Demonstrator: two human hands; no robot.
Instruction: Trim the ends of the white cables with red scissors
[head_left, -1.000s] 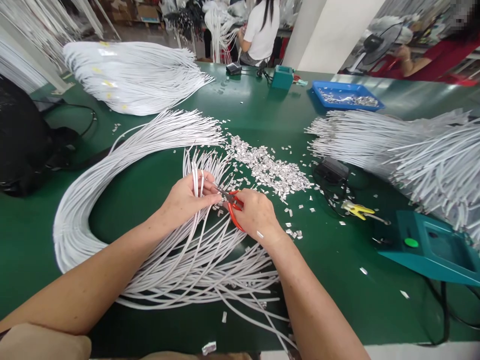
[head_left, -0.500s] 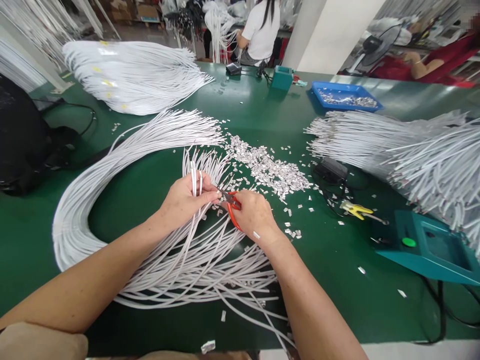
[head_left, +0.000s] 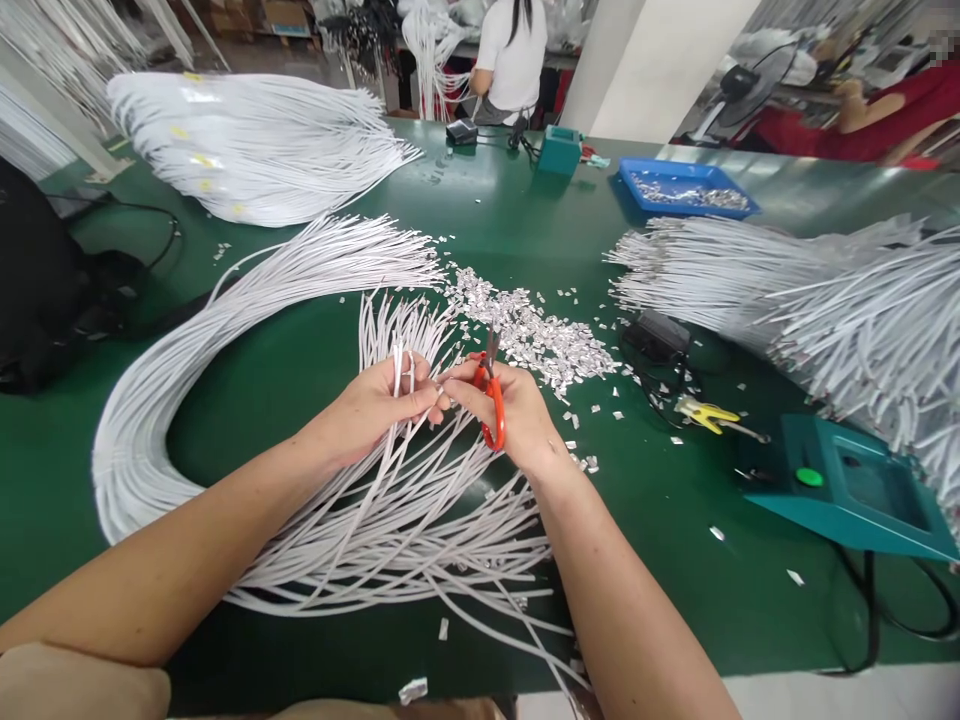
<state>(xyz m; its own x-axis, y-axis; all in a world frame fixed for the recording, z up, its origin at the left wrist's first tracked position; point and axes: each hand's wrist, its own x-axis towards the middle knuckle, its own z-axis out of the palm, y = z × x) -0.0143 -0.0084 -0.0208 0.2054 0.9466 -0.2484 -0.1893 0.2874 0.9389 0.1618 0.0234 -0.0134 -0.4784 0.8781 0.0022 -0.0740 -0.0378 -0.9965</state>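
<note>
My left hand [head_left: 390, 402] is closed on a few white cables [head_left: 387, 465], two of which stand up between its fingers. One cable end is pinched where its fingertips meet those of my right hand [head_left: 517, 410]. Red-handled scissors [head_left: 494, 400] rest in my right hand, blades pointing up and away from the cable end. The right thumb and forefinger touch that end; exactly what they grip is too small to make out. Around and below both hands spreads a long curved bundle of white cables [head_left: 142, 410]. Small silvery foil scraps [head_left: 540, 335] lie scattered just beyond.
Another cable bundle [head_left: 240, 140] lies back left; more cables [head_left: 697, 265] lie at right. A blue tray [head_left: 626, 190] holds scraps. At right are a teal device [head_left: 795, 470], yellow-handled pliers [head_left: 709, 415] and a black adapter [head_left: 660, 338]. A black bag [head_left: 45, 270] sits left. Two people work beyond.
The scissors have swung from pointing left at the cable end to pointing upward. My right fingertips have come to the cable end at my left fingers.
</note>
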